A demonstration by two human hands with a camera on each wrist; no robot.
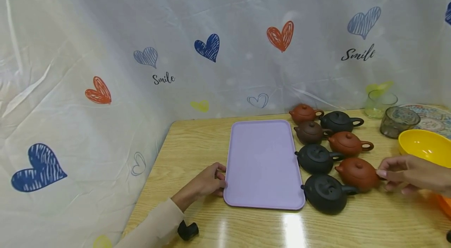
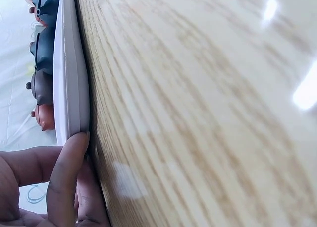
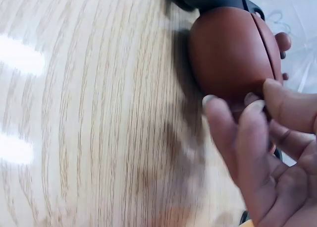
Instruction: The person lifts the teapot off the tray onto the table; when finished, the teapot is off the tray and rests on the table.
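Observation:
A reddish-brown clay teapot (image 1: pixel 358 174) stands on the table, its handle towards my right hand (image 1: pixel 412 173). Thumb and fingers of that hand (image 3: pixel 277 147) close in around the handle, which they largely hide in the right wrist view. At the left edge of a lilac rectangular tray (image 1: pixel 262 166), the fingertips of my left hand (image 1: pixel 211 180) touch the outer wall. From the left wrist, a fingertip (image 2: pixel 79 140) shows against the tray's side (image 2: pixel 74 88). Beside the gripped teapot sits a black teapot (image 1: pixel 325 193), its spout close to the tray.
Several more teapots, including a dark brown one (image 1: pixel 310 132) and a black one (image 1: pixel 338 121), line the tray's right side. A yellow bowl (image 1: pixel 423 144), a smoky glass (image 1: pixel 398 123) and a patterned plate (image 1: pixel 437 117) stand at the right. A black object (image 1: pixel 188 231) lies near my left sleeve.

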